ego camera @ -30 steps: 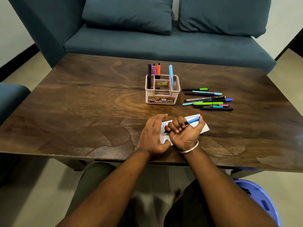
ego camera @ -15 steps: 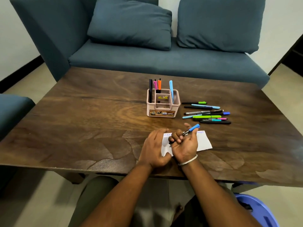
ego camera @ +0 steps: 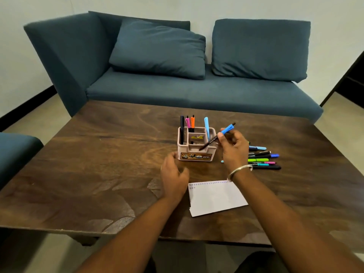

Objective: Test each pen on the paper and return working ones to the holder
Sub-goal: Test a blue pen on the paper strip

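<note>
A pink pen holder (ego camera: 197, 152) stands mid-table with several pens upright in it. My right hand (ego camera: 233, 148) grips a black pen with a blue cap (ego camera: 216, 137), tilted, its tip over the holder's front right compartment. My left hand (ego camera: 173, 174) hovers open just left of and below the holder, holding nothing. The white paper (ego camera: 215, 198) lies near the table's front edge, with small marks along its top. Several loose pens (ego camera: 262, 158) lie in a row to the right of the holder, partly hidden by my right hand.
The dark wooden table (ego camera: 98, 164) fills the view. A blue sofa (ego camera: 177, 91) with two cushions stands behind its far edge. Another blue seat (ego camera: 15, 150) is at the left. A blue stool is not visible now.
My right hand has lifted the blue-capped pen off the paper and carried it up to the holder. My left hand has left the paper and moved toward the holder.
</note>
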